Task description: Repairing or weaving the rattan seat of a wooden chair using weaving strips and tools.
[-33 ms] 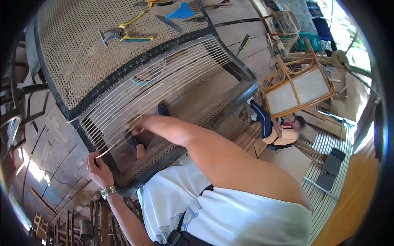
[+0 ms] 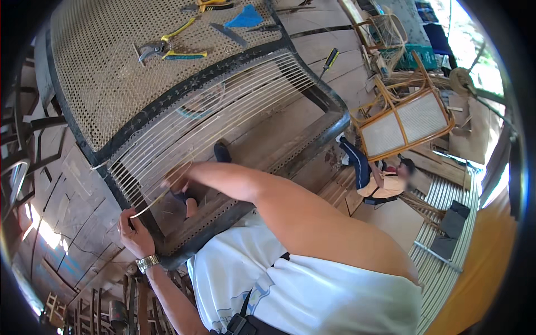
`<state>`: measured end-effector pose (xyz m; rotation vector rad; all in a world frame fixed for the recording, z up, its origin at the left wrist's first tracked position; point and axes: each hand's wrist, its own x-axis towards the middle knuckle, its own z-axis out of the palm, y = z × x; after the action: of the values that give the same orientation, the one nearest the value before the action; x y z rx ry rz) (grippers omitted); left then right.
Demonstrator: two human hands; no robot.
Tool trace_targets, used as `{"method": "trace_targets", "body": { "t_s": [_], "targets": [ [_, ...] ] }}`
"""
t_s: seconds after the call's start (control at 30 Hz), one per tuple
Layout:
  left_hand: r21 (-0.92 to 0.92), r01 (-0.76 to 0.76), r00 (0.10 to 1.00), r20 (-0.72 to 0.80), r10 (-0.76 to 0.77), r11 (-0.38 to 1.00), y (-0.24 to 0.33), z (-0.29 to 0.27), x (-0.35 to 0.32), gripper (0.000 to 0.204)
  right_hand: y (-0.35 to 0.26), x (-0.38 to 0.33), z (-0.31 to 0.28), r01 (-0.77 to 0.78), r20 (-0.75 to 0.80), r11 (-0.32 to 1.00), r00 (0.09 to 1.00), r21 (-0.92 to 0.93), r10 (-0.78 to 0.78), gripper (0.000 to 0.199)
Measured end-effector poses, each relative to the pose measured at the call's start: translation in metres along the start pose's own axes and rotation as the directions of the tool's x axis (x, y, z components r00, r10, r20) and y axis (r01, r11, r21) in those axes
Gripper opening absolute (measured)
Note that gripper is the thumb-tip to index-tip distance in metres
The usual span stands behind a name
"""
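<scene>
A dark wooden chair frame (image 2: 262, 173) lies in front of me, its opening crossed by several pale cane strands (image 2: 234, 109) running side by side. At the frame's left corner my left hand (image 2: 135, 234), with a metal watch on the wrist, is closed with thumb and finger pinching a loose cane strand (image 2: 146, 209). That strand curves up to my right hand (image 2: 177, 177), which hangs over the opening below the stretched strands. Motion blurs the right fingers, but they appear closed around the strand.
On the finished woven cane panel (image 2: 123, 72) lie yellow-handled snips (image 2: 167, 50), a knife blade (image 2: 229, 33) and a blue scrap (image 2: 245, 17). A screwdriver (image 2: 330, 61) stands at the frame's far right. Further right, a person (image 2: 385, 181) sits near a rattan chair (image 2: 407, 123).
My right hand has shifted slightly left and down, and the loose strand between the hands sags a little more. My left hand stays in place.
</scene>
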<state>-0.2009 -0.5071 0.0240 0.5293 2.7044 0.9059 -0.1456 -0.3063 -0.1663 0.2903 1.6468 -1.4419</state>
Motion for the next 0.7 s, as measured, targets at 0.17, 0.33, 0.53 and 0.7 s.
{"method": "trace_targets", "body": {
  "t_s": [0.17, 0.33, 0.53, 0.7],
  "targets": [
    [0.027, 0.008, 1.000, -0.002, -0.008, 1.000, 0.000, 0.001, 0.000, 0.015, -0.051, -0.002, 0.032, -0.014, 0.425, 0.886, 0.881, 0.464, -0.209, 0.026],
    [0.018, 0.003, 1.000, -0.008, -0.003, 1.000, -0.002, 0.002, -0.001, 0.014, 0.017, 0.015, -0.016, 0.099, 0.448, 0.931, 0.855, 0.351, -0.260, 0.022],
    [0.006, 0.062, 0.998, -0.008, -0.062, 0.998, -0.007, 0.004, 0.000, 0.010, 0.090, 0.046, -0.052, -0.309, -0.078, 0.772, 0.943, -0.556, 0.322, 0.030],
    [0.011, 0.024, 1.000, -0.010, -0.023, 1.000, -0.008, 0.003, -0.001, 0.011, 0.017, 0.006, -0.001, -0.047, -0.053, 0.999, 0.998, 0.001, 0.047, 0.029]
  ]
}}
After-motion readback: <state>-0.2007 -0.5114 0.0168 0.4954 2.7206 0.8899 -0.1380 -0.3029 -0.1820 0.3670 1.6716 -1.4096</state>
